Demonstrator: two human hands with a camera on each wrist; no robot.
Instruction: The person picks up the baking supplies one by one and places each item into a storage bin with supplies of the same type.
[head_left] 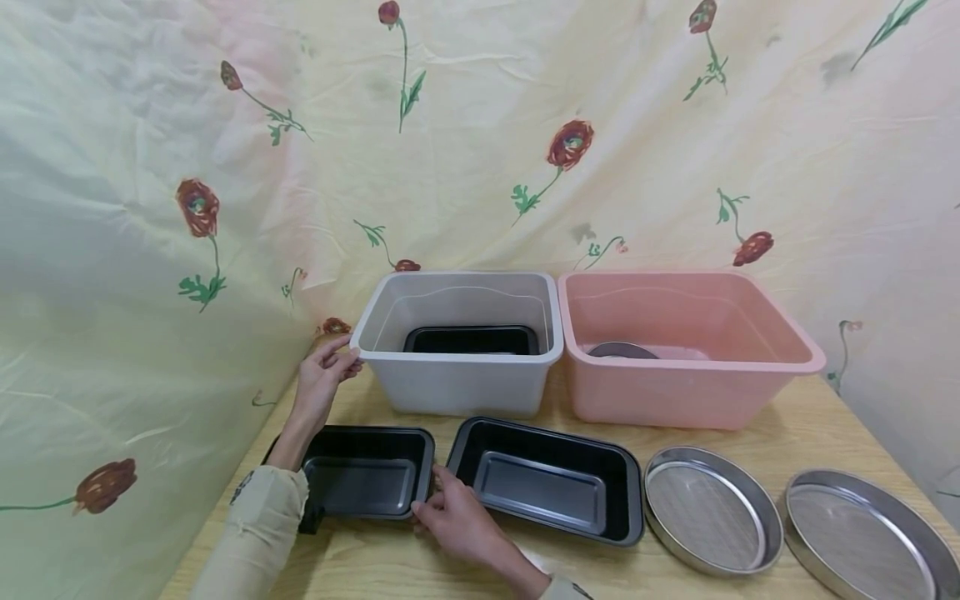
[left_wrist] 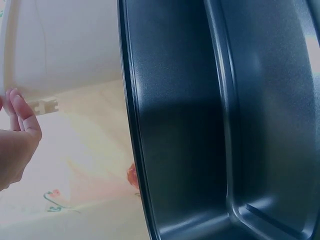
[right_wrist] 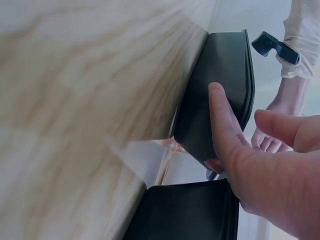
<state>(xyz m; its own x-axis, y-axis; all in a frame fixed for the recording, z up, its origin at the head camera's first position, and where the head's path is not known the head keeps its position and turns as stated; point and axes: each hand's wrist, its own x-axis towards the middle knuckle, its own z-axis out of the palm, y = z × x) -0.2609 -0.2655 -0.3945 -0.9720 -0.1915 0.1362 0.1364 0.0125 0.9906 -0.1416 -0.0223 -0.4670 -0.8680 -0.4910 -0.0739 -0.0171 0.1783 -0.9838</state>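
While the grey bin [head_left: 457,387] is being gripped at its near left rim corner by the bent fingers of the left hand [head_left: 322,379], the small black pan [head_left: 363,483], lying in front and to the left of that bin, is being touched at its right side by the right hand [head_left: 457,517], its fingers being held nearly straight, thumb apart. Seemingly, the bin is being steadied and the pan readied; for lifting, a closed hold would be called for.
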